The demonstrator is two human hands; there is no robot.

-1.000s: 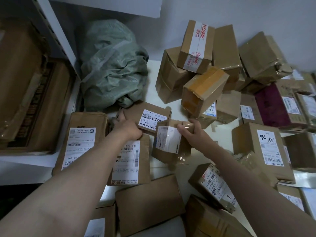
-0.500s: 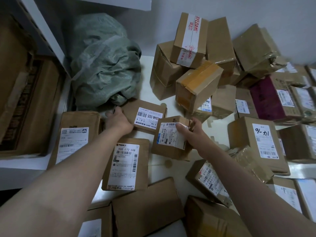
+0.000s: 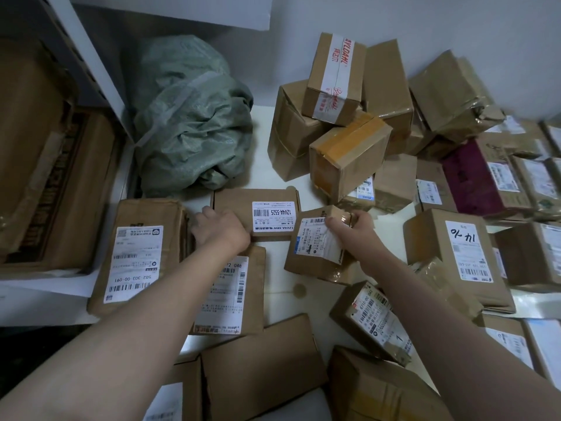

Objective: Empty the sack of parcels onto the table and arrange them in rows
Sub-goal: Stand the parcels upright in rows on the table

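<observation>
Head view: sorting was only partly done.
The sack (image 3: 191, 117) lay crumpled and empty on the table (image 3: 261, 141); the left hand (image 3: 220, 229) pressed a flat parcel (image 3: 258, 212), fingers spread, the right hand (image 3: 353, 227) clamped a small box (image 3: 315, 247); a pile (image 3: 349, 117) waited.

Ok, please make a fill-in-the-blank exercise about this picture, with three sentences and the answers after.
1. The right hand grips a small parcel whose label is partly ____.
2. The left hand rests beside the parcel labelled 12V4A-____.
3. The crumpled sack at the back of the table is ____ in colour.

Answers: peeled; 5525; green
</observation>
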